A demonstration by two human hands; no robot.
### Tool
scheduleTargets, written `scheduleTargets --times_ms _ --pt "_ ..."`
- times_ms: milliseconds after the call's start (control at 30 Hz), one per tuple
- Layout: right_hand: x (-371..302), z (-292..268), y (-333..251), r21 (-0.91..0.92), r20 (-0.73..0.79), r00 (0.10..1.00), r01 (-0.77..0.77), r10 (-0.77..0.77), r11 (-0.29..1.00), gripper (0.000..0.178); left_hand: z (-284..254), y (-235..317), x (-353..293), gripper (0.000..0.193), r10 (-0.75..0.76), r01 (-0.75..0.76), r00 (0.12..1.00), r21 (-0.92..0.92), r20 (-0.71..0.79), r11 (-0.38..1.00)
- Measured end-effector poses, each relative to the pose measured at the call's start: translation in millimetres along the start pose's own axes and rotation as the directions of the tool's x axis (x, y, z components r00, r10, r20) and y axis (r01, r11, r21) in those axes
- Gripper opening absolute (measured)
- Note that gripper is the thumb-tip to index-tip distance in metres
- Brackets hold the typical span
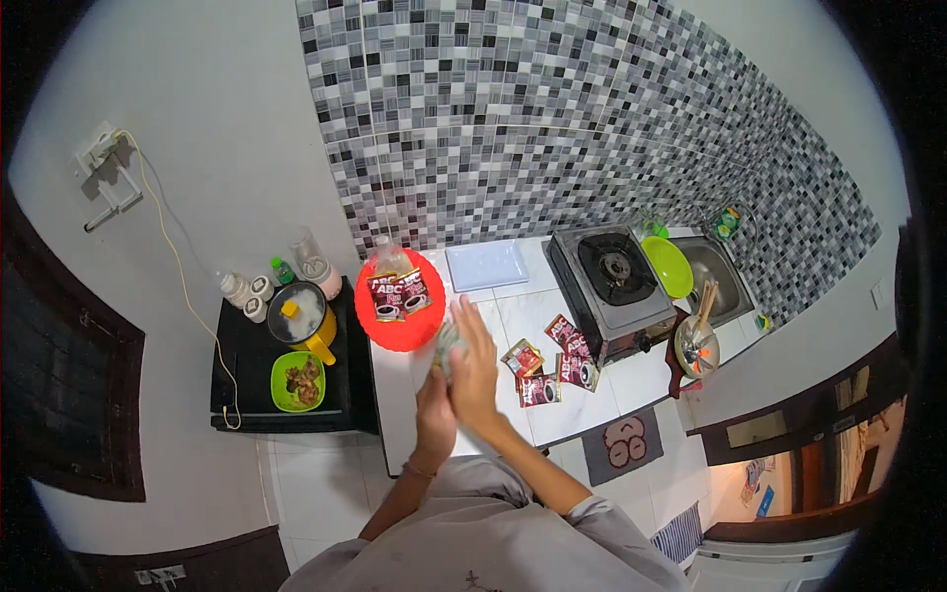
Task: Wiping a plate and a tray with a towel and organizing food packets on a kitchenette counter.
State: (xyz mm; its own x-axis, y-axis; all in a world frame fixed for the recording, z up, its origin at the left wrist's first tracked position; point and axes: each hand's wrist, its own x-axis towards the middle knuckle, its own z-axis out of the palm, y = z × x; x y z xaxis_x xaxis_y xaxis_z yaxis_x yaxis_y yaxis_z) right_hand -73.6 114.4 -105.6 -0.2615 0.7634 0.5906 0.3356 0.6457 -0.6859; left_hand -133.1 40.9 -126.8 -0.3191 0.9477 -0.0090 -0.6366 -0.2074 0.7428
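My two hands are together over the front of the white counter. Between them is a crumpled greenish-grey thing, mostly hidden, whose kind I cannot make out. My left hand grips it from below left. My right hand presses against it with the fingers stretched up and together. Behind them, to the left, a red scalloped plate carries several dark red coffee sachets. To the right of my hands, more coffee sachets lie scattered on the tiles, with an orange-red sachet among them.
A pale blue tray lies by the wall. Rightward are a gas stove, a green plate, a sink and a utensil pot. On a black top at left stand a yellow pot, a green bowl and jars.
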Motion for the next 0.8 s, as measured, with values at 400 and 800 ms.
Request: scheduleTargets --times_ms 400,800 --pt "-61.6 -4.0 111.8 0.072 0.152 0.979 -0.148 0.136 0.986 0.048 -20.6 19.1 10.3 0.058 -0.167 0.213 0.972 -0.314 0.168 0.925" --pt "-61.3 -9.4 133.4 0.149 0.614 0.717 -0.516 0.33 0.843 0.048 -94.5 -31.7 9.4 0.042 -0.022 0.029 1.0 0.548 -0.018 0.836"
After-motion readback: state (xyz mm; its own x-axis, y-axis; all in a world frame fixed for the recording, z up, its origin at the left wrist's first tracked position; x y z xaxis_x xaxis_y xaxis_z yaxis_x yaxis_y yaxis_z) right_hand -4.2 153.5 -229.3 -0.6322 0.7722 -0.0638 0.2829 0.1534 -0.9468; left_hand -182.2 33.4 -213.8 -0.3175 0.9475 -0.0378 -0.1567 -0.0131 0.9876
